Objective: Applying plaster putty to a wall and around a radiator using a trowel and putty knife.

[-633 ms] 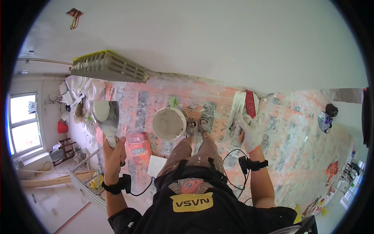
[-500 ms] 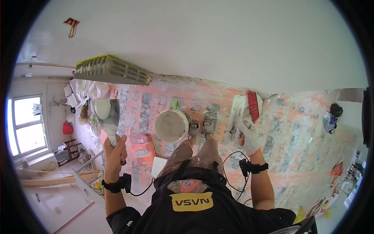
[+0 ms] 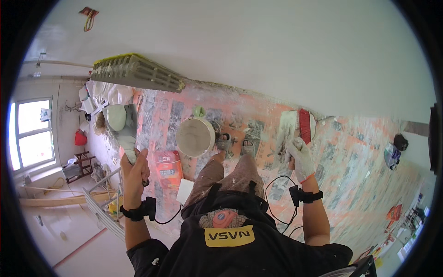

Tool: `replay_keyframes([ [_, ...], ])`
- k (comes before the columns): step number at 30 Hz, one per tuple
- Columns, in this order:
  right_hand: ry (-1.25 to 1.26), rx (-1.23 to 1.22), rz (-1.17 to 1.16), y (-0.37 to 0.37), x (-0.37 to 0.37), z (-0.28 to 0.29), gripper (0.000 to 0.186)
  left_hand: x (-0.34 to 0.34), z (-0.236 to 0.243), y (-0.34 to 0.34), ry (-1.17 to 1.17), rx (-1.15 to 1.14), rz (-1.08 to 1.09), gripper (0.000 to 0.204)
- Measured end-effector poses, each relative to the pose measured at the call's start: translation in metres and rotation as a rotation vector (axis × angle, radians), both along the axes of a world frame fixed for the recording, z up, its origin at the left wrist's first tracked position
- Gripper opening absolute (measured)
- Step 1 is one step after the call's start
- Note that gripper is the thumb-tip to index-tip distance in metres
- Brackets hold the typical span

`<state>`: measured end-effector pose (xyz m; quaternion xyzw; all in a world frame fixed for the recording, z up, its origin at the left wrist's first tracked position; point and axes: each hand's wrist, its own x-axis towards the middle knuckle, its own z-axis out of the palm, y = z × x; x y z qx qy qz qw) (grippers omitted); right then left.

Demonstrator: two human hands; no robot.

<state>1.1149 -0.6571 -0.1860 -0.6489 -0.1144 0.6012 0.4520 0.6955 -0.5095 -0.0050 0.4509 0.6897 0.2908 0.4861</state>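
My bare left hand (image 3: 134, 177) is closed round the handle of a broad putty knife (image 3: 132, 124). On its grey blade sits a pale lump of putty (image 3: 116, 117). My right hand (image 3: 301, 159), in a white glove, grips a second putty knife (image 3: 288, 123), its wide blade smeared with white and pointing away from me. Just right of that blade, a red-bristled broom head (image 3: 304, 125) shows low by the wall. Between the two tools, a round white bucket (image 3: 213, 141) stands on the floor by my feet.
A smooth pale wall (image 3: 277, 55) rises ahead, with a grey slatted radiator (image 3: 138, 76) at left. A red-orange bag (image 3: 168, 166) lies left of my legs. A metal ladder-like frame (image 3: 99, 210) stands at lower left. Stained printed sheeting (image 3: 341, 184) covers the floor.
The view has shifted a little, and the bucket sits slightly further left in it. My right hand and its putty knife have moved slightly right. Both hands keep their grip.
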Motion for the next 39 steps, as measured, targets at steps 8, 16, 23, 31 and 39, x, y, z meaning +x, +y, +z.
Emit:
replay_keyframes([
  [8, -0.075, 0.134, 0.042, 0.024, -0.005, -0.002, 0.015, -0.024, -0.011, -0.010, -0.057, 0.061, 0.102, 0.025],
  [16, -0.108, 0.115, 0.174, 0.056, -0.042, -0.003, 0.018, -0.091, -0.030, 0.001, -0.030, 0.124, 0.186, 0.025],
  [23, -0.180, 0.056, 0.257, 0.097, -0.119, -0.003, 0.019, -0.225, -0.097, 0.048, 0.289, 0.011, 0.116, 0.028],
  [31, -0.192, -0.244, 0.158, 0.138, -0.235, -0.045, 0.016, -0.378, -0.305, 0.136, 0.686, -0.085, -0.386, 0.041],
  [39, -0.124, -0.378, -0.087, 0.146, -0.324, -0.144, 0.017, -0.431, -0.569, 0.231, 1.019, -0.444, -0.860, 0.030],
])
